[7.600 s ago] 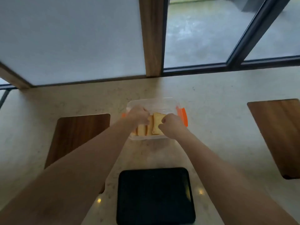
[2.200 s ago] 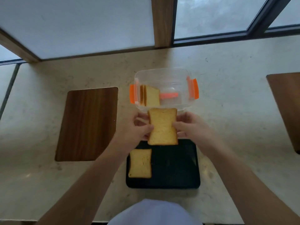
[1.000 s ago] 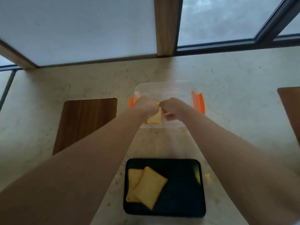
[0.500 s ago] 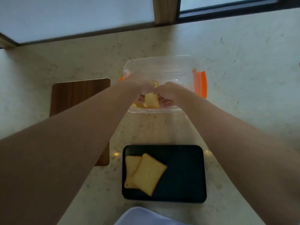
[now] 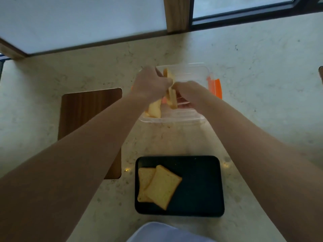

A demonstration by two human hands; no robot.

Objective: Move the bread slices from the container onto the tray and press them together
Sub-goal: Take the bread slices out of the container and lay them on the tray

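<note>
Nearest on the pale stone surface (image 5: 262, 84) sits a flat black rectangular tray (image 5: 201, 187); two golden toasted bread slices (image 5: 160, 186) lie on its left half, the right one tilted and overlapping the other. Beyond it stands a clear plastic container with orange clips (image 5: 192, 74). Over its left half the left hand (image 5: 152, 82) and right hand (image 5: 189, 91) meet, fingers pinched on an upright bread slice (image 5: 172, 98) held edge-on between them, apparently just above the container floor. More slices (image 5: 154, 109) lean at the container's left end. A dark wooden board (image 5: 87, 109) lies to the left.
</note>
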